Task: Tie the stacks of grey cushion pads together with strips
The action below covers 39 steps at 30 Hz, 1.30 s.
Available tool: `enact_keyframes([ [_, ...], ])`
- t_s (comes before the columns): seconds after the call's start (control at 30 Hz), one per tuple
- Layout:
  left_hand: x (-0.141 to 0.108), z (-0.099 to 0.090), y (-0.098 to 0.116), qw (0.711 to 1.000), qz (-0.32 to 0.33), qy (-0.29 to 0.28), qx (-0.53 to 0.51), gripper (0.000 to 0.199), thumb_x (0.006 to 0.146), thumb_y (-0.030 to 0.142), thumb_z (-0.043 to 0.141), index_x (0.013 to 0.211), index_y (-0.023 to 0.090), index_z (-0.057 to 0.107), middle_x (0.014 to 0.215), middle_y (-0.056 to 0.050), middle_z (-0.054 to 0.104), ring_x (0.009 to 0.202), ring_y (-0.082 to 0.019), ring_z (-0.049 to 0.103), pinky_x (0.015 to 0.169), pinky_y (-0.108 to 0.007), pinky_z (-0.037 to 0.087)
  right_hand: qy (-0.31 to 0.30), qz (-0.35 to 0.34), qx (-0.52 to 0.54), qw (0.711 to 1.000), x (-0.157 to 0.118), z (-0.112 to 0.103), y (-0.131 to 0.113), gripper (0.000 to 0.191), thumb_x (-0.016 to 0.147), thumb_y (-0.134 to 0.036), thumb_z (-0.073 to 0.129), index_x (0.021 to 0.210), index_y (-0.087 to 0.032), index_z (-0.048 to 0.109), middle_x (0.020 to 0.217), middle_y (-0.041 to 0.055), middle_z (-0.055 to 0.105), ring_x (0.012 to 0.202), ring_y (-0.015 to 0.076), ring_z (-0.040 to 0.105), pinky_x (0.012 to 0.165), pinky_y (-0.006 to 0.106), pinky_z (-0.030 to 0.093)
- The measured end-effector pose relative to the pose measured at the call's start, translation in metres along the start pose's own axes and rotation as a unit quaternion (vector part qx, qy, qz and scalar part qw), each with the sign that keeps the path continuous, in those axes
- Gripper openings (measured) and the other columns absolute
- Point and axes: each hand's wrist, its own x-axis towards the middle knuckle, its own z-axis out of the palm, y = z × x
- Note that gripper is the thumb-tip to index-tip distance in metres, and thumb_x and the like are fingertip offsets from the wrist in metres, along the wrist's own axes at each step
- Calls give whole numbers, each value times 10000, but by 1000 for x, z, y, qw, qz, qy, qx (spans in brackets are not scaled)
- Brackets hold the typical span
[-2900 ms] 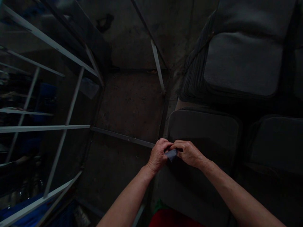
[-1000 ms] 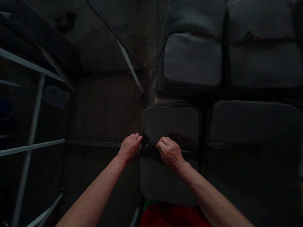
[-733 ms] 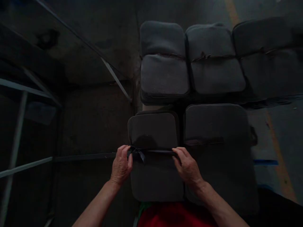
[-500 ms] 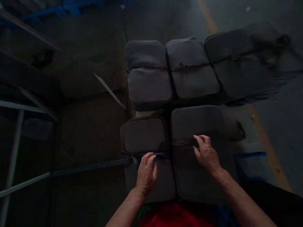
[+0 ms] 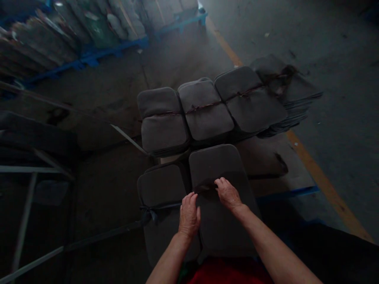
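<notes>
Two dark grey stacks of flat, round-cornered pieces, apparently cloth or felt, lie nearest me. A thin cloth tie crosses the right near stack, running between my hands. My right hand is closed with its fingertips pinching the tie near the stack's middle. My left hand has bent fingers at the tie's left end, over the gap between the stacks; its thumb sits lower. The left near stack carries a dark band with a knotted bow at its left side.
Behind are three more tied stacks in a row, with loose, fanned-out pieces at the right. A metal frame stands at left. Blue pallets with bundled goods lie farther back. A yellow line marks the floor.
My left hand has moved right, from the left stack's band to the tie on the right stack. My right hand has come closer to it. The view has swung, showing the loaded pallets.
</notes>
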Motion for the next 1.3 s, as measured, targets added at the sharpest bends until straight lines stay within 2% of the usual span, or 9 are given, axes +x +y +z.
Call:
enact_keyframes([
  [0.2, 13, 18, 18, 999, -39, -14, 6, 661, 779, -19, 553, 1398, 195, 471, 1439, -136, 476, 1329, -290, 442, 1077, -499, 462, -61, -85, 60, 993, -10, -17, -9, 123, 949, -116, 500, 880, -185, 576, 905, 49, 587, 849, 183, 552, 748, 284, 420],
  [0.37, 18, 33, 12, 999, -43, -9, -4, 186, 898, 74, 536, 974, 185, 665, 1187, -103, 620, 1181, -256, 542, 1019, -432, 508, -86, -152, 129, 976, -40, -17, -7, 138, 986, -152, 484, 866, -198, 534, 895, 24, 557, 837, 162, 542, 749, 274, 417],
  [0.57, 4, 38, 0, 998, -23, 14, -60, 202, 856, 54, 574, 1018, 173, 596, 1251, -101, 569, 1226, -230, 499, 1089, -424, 465, -5, -167, 194, 967, -32, -20, 15, 152, 999, -178, 472, 851, -195, 501, 846, 24, 515, 779, 167, 513, 728, 300, 399],
  [0.7, -3, 41, -6, 995, -4, 14, -95, 584, 767, 15, 629, 1316, 158, 490, 1353, -109, 523, 1298, -227, 450, 1159, -422, 409, -3, -206, 219, 954, -24, -36, -12, 150, 1003, -166, 470, 861, -193, 510, 852, 24, 515, 797, 159, 510, 740, 295, 408],
  [0.83, 2, 45, -10, 994, -23, 19, -103, 344, 837, 8, 554, 1123, 179, 639, 1263, -96, 579, 1234, -226, 499, 1088, -395, 474, -14, -211, 260, 942, -26, -41, -38, 142, 1006, -172, 477, 879, -199, 533, 855, 21, 534, 801, 146, 534, 729, 275, 439],
  [0.93, 10, 46, -9, 994, -37, 21, -101, 319, 824, -22, 545, 1041, 178, 666, 1190, -93, 602, 1162, -226, 527, 1034, -389, 504, 60, -188, 191, 962, -26, -29, -26, 80, 1005, -226, 502, 987, -195, 573, 962, 53, 586, 906, 171, 580, 818, 298, 483],
  [1.07, 17, 46, -12, 994, -36, 11, -99, 257, 810, -15, 588, 939, 188, 680, 1085, -79, 617, 1080, -233, 535, 944, -383, 531, 211, -154, -20, 965, -13, -13, 16, 367, 1006, -350, 498, 1292, -125, 541, 1332, 167, 537, 1268, 294, 487, 1093, 465, 397],
  [1.17, 18, 46, -19, 994, -28, 4, -110, 163, 855, 43, 595, 798, 182, 656, 1067, -86, 619, 1087, -241, 528, 930, -385, 518, 238, -103, -119, 958, 6, -9, 39, 496, 1022, -396, 443, 1398, -75, 480, 1490, 204, 416, 1399, 342, 361, 1147, 538, 323],
  [1.3, 17, 43, -23, 989, -26, 11, -148, 156, 883, 72, 568, 804, 192, 629, 1098, -84, 626, 1096, -238, 526, 959, -391, 489, 241, -15, -179, 954, 32, -4, 47, 570, 1016, -455, 446, 1443, -78, 455, 1560, 208, 326, 1434, 390, 287, 1117, 630, 306],
])
